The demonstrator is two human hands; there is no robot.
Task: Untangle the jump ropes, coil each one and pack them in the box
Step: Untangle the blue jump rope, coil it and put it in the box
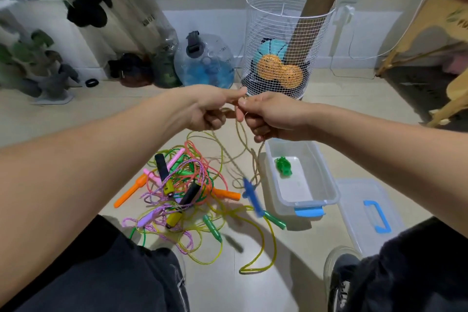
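Both hands meet above the floor and grip a thin tan rope (241, 139). My left hand (211, 109) pinches it with the thumb stretched forward; my right hand (266, 115) curls its fingers round the same strands. Loops of that rope hang down, and a blurred blue handle (252, 195) swings below them. A tangle of jump ropes (182, 190) lies on the floor under my left arm: pink, green, yellow and purple cords with orange, black, yellow and green handles. The clear plastic box (326, 185) stands open to the right, with a coiled green rope (283, 166) inside.
The box lid (354, 213) with a blue handle lies on the floor at the right. A white wire basket (283, 40) holding balls stands behind my hands. Bottles and bags line the wall at the left; a wooden chair (430, 45) sits far right. My knees and shoe frame the bottom.
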